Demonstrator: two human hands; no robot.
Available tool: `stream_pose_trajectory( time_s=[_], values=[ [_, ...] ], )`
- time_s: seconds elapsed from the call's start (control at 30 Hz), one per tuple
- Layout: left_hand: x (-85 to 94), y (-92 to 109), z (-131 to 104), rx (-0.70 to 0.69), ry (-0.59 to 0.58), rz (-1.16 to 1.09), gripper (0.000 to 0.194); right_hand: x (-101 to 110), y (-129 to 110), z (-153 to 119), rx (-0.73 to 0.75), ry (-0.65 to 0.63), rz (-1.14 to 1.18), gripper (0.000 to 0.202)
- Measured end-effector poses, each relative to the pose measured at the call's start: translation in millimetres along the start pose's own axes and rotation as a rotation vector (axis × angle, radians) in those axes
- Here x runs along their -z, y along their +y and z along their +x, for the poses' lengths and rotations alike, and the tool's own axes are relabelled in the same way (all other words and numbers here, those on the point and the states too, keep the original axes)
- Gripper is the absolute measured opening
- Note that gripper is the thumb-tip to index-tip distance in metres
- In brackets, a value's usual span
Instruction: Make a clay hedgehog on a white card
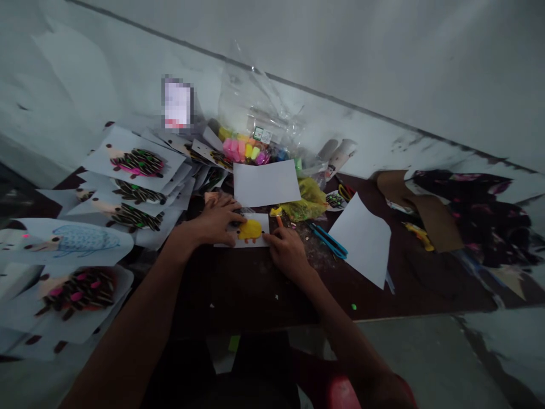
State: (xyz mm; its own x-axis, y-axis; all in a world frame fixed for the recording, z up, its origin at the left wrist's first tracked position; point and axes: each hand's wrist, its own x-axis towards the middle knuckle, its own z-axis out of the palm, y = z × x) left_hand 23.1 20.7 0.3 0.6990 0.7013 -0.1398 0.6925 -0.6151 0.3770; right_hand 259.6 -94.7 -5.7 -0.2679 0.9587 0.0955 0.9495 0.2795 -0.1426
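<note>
A small white card point(254, 243) lies on the dark table, bearing a flat yellow rounded animal shape point(249, 229) with short orange legs; it looks like modelling clay. My left hand point(216, 220) rests over the card's left side, fingers stretched out and the tips by the yellow shape. At the card's right edge is my right hand point(289, 249), its fingers curled and one fingertip touching the card near the shape. An orange stick point(279, 221) pokes up from between the right hand's fingers; its lower part is hidden. A blank white sheet point(267, 183) lies just behind the card.
Blue scissors point(330, 241) and a large white sheet point(365, 241) lie to the right, beside a yellow plastic bag point(307, 199). A clear bag of coloured clay point(251, 149) stands against the wall. Stacked hedgehog pictures point(138, 163) fill the left. Dark cloth point(494, 227) lies far right.
</note>
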Motion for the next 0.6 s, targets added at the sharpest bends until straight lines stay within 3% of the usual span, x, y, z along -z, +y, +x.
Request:
stream_pose_trajectory(
  time_s=[0.13,0.27,0.4,0.6],
  values=[
    [1.5,-0.1,-1.4,-0.001,-0.017,-0.002,0.063,0.8,0.5,0.9,-0.029,0.033,0.045,0.039],
    [-1.0,-3.4,-1.8,-0.024,0.019,-0.012,0.057,1.9,-5.8,6.4,-0.018,-0.027,-0.054,0.040],
    [-2.7,-9.4,3.0,-0.036,0.124,-0.036,0.047,2.8,-8.7,10.6,-0.036,-0.070,-0.085,0.039],
    [-8.1,-14.8,12.1,0.021,0.342,-0.108,0.048,5.3,-2.1,11.6,-0.115,-0.001,0.008,0.044]
  ],
)
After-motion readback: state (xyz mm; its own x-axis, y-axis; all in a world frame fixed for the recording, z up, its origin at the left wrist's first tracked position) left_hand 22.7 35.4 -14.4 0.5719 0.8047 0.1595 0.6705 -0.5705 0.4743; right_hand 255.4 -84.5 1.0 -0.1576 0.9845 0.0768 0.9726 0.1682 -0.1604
